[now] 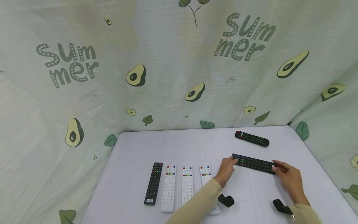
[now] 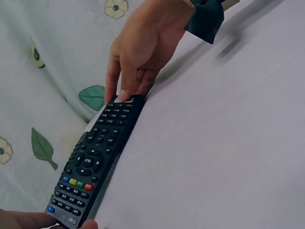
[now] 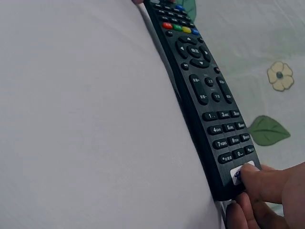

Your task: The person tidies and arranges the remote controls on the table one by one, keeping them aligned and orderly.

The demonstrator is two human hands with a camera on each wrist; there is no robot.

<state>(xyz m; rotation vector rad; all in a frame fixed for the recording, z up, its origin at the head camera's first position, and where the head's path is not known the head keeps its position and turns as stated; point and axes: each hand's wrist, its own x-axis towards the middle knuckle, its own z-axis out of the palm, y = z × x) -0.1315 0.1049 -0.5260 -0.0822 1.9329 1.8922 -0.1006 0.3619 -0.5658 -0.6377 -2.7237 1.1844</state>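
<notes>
A long black remote control (image 1: 254,164) is held at both ends over the white tabletop, slanting down to the right in the head view. My left hand (image 1: 225,171) pinches its left end, near the blue button seen in the left wrist view. At the other end my right hand (image 1: 291,180) grips it, thumb (image 3: 257,180) on the white label and fingers underneath. Its buttons face up, with a coloured row (image 2: 76,182) toward the left-hand end. Beyond it lies a shorter black remote (image 1: 252,138).
Left of the hands a black remote (image 1: 153,183) and white remotes (image 1: 169,188), (image 1: 187,182), (image 1: 205,172) lie in a row; my left sleeve (image 1: 197,202) covers parts of two white ones. A patterned curtain (image 1: 167,56) hangs behind the white table (image 1: 131,149).
</notes>
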